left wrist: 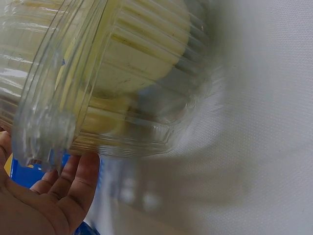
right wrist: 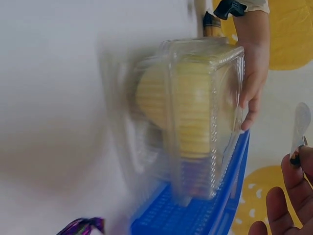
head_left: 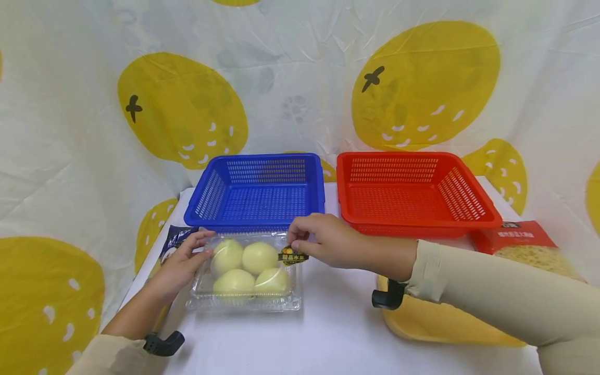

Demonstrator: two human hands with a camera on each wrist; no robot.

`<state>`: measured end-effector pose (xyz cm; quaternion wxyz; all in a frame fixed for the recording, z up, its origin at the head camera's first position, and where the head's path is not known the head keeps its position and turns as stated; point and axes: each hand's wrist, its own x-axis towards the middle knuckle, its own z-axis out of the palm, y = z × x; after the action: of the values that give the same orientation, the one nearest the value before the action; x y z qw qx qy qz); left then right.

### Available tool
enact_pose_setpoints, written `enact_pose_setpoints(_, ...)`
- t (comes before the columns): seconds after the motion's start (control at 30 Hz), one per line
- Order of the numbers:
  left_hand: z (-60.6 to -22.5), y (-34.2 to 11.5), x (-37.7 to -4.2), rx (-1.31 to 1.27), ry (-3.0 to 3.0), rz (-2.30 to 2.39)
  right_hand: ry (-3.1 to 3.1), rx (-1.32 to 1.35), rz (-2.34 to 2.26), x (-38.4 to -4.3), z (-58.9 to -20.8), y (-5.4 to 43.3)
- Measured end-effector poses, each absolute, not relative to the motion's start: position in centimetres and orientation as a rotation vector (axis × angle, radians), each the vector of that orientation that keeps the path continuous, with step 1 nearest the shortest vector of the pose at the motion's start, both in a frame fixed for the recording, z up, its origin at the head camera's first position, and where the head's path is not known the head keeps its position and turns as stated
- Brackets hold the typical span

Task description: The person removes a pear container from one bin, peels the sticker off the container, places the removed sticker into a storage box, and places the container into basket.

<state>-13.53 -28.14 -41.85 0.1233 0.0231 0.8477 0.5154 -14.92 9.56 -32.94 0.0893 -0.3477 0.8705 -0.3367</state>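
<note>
A clear plastic clamshell box (head_left: 244,301) with several round, pale yellow-green fruits (head_left: 234,284) inside stands in front of the blue basket, its lid down. My left hand (head_left: 180,263) grips its rear left corner; in the left wrist view the fingers (left wrist: 84,183) reach along the box's edge. Above the box's right side, my right hand (head_left: 330,240) pinches a small black-and-gold sticker (head_left: 293,257) with printed characters between thumb and fingertips. The right wrist view shows the sticker (right wrist: 301,122) edge-on, translucent and apart from the lid.
A blue basket (head_left: 206,182) and a red basket (head_left: 489,213) stand side by side at the back. At the right lies a red food packet (head_left: 520,237), partly over a yellow tray (head_left: 436,328) under my right forearm. A dark packet (head_left: 175,237) lies left of the box.
</note>
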Motion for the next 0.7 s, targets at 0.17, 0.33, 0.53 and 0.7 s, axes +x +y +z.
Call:
enact_pose_setpoints(0.17, -41.9, -28.2, -13.5, 0.05, 2.465, 1.499, 2.582, -0.957, -1.015, -14.5, -32.9, 11.6)
enact_pose_setpoints(0.33, -41.7, -28.1, -13.4, 0.035, 2.459, 1.487, 2.582, -0.863, -1.023, -14.2, -32.9, 13.7)
enact_pose_setpoints(0.53, -41.6, -28.1, -13.4, 0.024, 2.447, 1.488, 2.575, -0.774, -1.051, -13.8, -33.2, 16.1)
enact_pose_setpoints(0.7, -41.7, -28.2, -13.4, 0.012, 2.444, 1.494, 2.585, -0.718, -1.024, -13.2, -33.1, 18.2)
